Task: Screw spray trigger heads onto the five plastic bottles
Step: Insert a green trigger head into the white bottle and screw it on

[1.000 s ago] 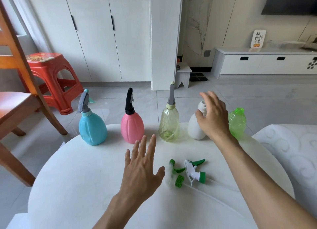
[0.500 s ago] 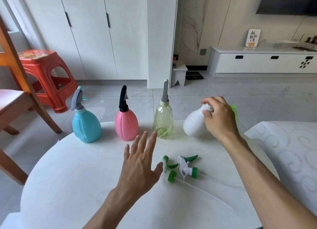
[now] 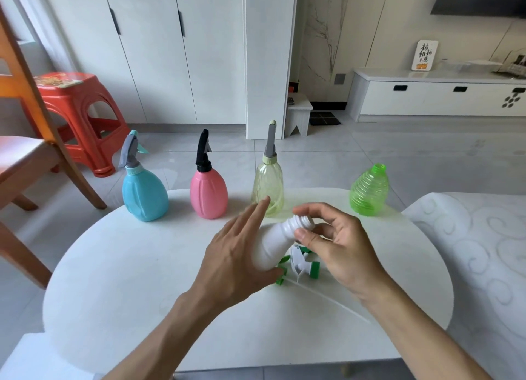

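A white bottle (image 3: 277, 241) with a bare threaded neck is tilted above the table centre. My left hand (image 3: 236, 254) wraps its body and my right hand (image 3: 338, 244) pinches its neck. Under it lie two loose white-and-green trigger heads (image 3: 303, 264) with thin tubes, partly hidden. Along the far edge stand a blue bottle (image 3: 143, 193), a pink bottle (image 3: 208, 193) and a pale yellow bottle (image 3: 267, 184), each with a trigger head on. A green ribbed bottle (image 3: 369, 190) stands open-necked at the far right.
The round white table (image 3: 128, 280) carries everything. A wooden chair (image 3: 25, 140) and a red plastic stool (image 3: 79, 117) stand to the left. A white patterned cushion (image 3: 478, 251) sits to the right.
My right hand carried the white bottle from the back row toward me and tilted it. My left hand rose off the table and took hold of its body.
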`<state>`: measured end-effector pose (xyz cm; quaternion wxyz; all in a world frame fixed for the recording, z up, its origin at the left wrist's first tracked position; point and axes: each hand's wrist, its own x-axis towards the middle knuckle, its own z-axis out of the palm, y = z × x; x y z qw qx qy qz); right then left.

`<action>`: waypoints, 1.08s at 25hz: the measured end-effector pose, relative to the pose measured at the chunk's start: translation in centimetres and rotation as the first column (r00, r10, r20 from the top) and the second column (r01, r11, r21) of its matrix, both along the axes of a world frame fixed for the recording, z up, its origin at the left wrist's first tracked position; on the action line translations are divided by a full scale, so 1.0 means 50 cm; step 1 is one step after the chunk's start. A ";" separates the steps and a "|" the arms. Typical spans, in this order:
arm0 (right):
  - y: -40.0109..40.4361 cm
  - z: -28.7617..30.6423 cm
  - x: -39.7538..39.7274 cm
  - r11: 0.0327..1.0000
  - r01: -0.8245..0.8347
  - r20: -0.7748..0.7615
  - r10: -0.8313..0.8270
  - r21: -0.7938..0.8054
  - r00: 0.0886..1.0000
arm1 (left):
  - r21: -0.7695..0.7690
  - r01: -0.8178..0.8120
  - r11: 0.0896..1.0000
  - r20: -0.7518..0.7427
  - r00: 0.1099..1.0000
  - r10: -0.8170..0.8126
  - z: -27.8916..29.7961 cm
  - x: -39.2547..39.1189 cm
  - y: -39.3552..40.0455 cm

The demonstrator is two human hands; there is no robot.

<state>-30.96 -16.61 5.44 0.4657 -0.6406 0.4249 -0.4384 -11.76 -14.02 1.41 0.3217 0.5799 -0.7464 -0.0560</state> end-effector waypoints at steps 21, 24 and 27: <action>-0.006 -0.134 0.090 0.983 -0.084 -0.716 -0.058 -0.162 0.695 | -0.033 -0.272 0.962 0.218 0.937 0.273 -0.015 0.107 0.005; -0.041 -0.069 0.062 0.991 0.085 -0.107 -0.074 0.106 0.991 | -0.031 -0.314 0.949 0.162 0.935 0.315 -0.007 0.128 0.002; -0.074 -0.017 0.014 0.979 0.100 0.389 -0.164 0.180 0.907 | -0.019 -0.323 0.946 0.148 0.935 0.322 -0.006 0.137 0.002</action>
